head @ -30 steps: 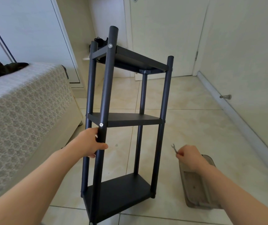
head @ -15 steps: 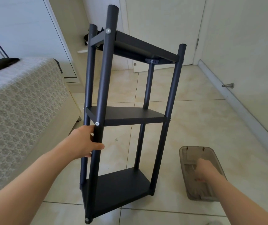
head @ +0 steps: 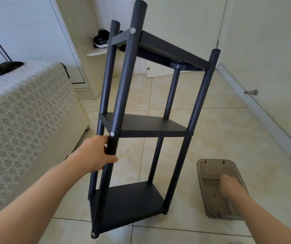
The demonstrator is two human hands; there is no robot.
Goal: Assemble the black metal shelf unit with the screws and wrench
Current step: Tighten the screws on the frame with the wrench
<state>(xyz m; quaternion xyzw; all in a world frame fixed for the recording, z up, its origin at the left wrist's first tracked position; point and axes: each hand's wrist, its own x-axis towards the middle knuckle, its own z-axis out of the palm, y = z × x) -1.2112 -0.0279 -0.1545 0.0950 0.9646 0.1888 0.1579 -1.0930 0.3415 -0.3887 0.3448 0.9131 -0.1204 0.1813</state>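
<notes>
On the tiled floor (head: 220,129), beside the bed (head: 18,111): black shelf unit (head: 146,125), three shelves on four posts, tilted rather than upright. Gripped on the near post, just below a silver screw (head: 112,134), by the left hand (head: 95,154), fingers wrapped round the tube, thumb across its front. Near the unit's right foot, a brownish plastic tray (head: 211,162) on the floor, with the right hand (head: 232,189) down inside it, blurred; cannot tell whether its fingers are apart or clamped on anything. Behind, a black shoe (head: 101,38) on a low ledge (head: 95,52).
</notes>
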